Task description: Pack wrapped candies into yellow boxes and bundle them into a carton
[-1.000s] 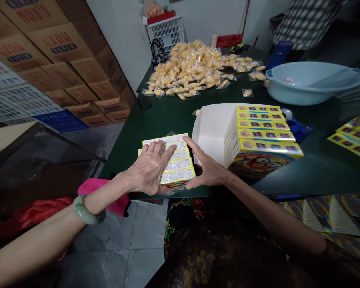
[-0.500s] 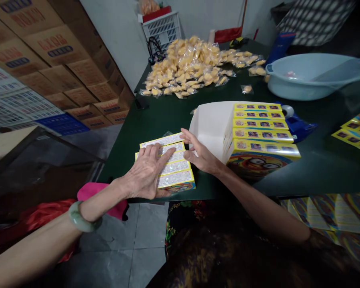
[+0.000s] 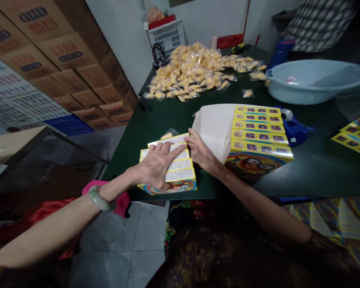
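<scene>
Several small yellow boxes (image 3: 180, 175) stand side by side near the table's front edge, printed white panels upward. Across their tops lies my left hand (image 3: 157, 165), fingers spread over them and thumb toward the near side. My right hand (image 3: 202, 153) touches their right ends near the back box, its fingers apart. Just right of it, a white open carton (image 3: 211, 128) holds a row of yellow picture boxes (image 3: 258, 147) in its right part. A wrapped yellow piece (image 3: 167, 136) lies behind the boxes under my left hand.
Wrapped yellow pieces (image 3: 192, 68) form a heap at the table's back. Blue basin (image 3: 312, 88) and blue tape dispenser (image 3: 297, 130) are on the right, with flat printed sheets (image 3: 355, 136) beyond. Brown cartons (image 3: 66, 52) are stacked at left. A person in a checkered garment (image 3: 318, 24) is at the back right.
My left hand and the small boxes have shifted slightly right, and the boxes are pressed closer to my right hand. More of the wrapped piece behind them shows. The view has moved a little.
</scene>
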Available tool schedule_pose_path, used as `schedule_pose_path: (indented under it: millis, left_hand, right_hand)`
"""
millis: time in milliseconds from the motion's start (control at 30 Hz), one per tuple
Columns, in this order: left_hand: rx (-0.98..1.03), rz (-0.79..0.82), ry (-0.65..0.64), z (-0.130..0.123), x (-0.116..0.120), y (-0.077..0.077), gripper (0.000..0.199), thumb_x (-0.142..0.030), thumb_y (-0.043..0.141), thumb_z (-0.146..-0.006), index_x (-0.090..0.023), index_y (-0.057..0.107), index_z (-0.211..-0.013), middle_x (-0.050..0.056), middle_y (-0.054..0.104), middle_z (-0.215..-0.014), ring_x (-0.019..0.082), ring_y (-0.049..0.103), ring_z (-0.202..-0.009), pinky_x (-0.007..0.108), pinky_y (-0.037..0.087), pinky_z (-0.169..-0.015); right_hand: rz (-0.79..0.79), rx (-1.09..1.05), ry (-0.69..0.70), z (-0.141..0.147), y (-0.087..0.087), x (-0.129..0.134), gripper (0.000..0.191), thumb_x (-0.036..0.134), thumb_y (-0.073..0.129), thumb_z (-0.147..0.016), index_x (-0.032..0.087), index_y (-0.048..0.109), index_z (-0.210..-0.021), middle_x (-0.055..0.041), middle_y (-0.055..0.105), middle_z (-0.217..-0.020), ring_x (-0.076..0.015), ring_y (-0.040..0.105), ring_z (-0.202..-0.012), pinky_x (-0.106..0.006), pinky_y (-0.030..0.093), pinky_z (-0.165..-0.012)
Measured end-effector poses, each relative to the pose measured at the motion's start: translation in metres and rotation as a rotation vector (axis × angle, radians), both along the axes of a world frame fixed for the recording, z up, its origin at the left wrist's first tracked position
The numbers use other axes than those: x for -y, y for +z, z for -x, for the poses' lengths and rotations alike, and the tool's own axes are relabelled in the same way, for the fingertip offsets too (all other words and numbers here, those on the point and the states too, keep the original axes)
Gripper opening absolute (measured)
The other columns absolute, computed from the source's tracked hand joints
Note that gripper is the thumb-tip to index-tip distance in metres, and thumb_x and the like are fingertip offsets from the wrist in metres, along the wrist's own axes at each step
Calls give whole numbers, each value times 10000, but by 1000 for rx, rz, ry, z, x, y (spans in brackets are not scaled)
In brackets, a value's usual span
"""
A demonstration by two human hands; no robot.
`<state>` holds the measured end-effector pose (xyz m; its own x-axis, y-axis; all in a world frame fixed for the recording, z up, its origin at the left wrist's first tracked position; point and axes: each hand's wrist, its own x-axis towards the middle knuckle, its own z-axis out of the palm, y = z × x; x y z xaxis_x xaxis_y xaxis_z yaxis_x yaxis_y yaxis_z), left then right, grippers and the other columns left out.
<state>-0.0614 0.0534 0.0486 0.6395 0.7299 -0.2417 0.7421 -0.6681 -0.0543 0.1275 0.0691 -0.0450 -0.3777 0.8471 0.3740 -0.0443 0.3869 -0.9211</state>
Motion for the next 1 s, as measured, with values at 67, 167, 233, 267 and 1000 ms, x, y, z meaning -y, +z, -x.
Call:
schedule_pose_path:
  millis: [67, 167, 233, 267, 1000]
  left_hand:
    - [64, 17, 29, 8, 7, 6, 1140, -379, 702, -506, -178, 154, -1485, 222, 377, -1366, 411, 422, -1176, 564, 345, -950]
    - [308, 90, 93, 26, 16, 21, 1136, -382, 725, -543, -226, 120, -1491, 177, 370, -1423, 394, 423, -1223, 561, 358, -990]
    - [593, 214, 131, 37, 20, 31, 1132, -391, 746, -586, -264, 85, -1496, 143, 397, -1433, 369, 470, -1221, 510, 423, -975]
    - [753, 280, 152, 40, 22, 35, 1118, -375, 757, -605, -284, 87, -1495, 124, 420, -1431, 352, 506, -1203, 476, 461, -951]
    - [1477, 533, -59, -69, -88, -39, 1071, -406, 835, -522, -204, 298, -1426, 154, 563, -1301, 346, 486, -1267, 500, 467, -990]
  right_hand:
    - [-37, 45, 9, -8, 12, 6, 1134, 830, 481, -683, 188, 68, -1521, -210, 315, -1505, -331, 293, -1407, -550, 307, -1093]
    - [-163, 172, 35, -22, 46, 21, 1205, 771, 649, -595, 256, 79, -1524, -150, 236, -1559, -348, 206, -1438, -571, 269, -1113]
    - [-254, 244, -4, -31, 74, 29, 1177, 729, 683, -604, 287, 97, -1524, -104, 206, -1577, -354, 196, -1439, -561, 259, -1126]
    - [-290, 267, -43, -36, 86, 31, 1151, 730, 670, -620, 292, 107, -1523, -91, 203, -1580, -359, 200, -1436, -560, 258, -1127]
    - [-159, 350, -178, -128, 98, -11, 1048, 722, 513, -774, 176, 27, -1524, -196, 472, -1417, -307, 518, -1255, -504, 447, -1006]
